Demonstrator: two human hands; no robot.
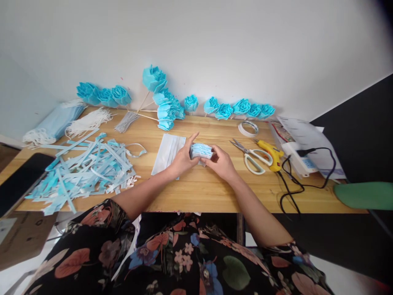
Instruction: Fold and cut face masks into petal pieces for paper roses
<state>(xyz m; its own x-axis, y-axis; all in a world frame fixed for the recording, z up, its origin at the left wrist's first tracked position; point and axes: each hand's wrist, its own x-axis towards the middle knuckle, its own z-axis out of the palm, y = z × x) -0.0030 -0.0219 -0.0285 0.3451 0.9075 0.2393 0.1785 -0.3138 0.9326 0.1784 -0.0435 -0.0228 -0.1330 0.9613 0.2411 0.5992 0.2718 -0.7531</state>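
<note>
Between my two hands is a folded stack of light blue face-mask fabric [202,150], its layered edges facing up. My left hand [185,157] grips its left end, with the thumb along the near side and the index finger raised. On the right end, my right hand [221,162] pinches it between thumb and fingers. Flat mask pieces [166,153] lie on the table beside and partly under my left hand. White-handled scissors [256,157] rest to the right of my right hand, blades slightly apart.
Blue fabric flowers [242,106] line the wall. A heap of cut strips [89,172], a phone [23,176] and stacked masks [58,119] occupy the left. A yellow glue gun [272,153], a tape roll [248,128] and a power strip [299,159] with black cables are at right.
</note>
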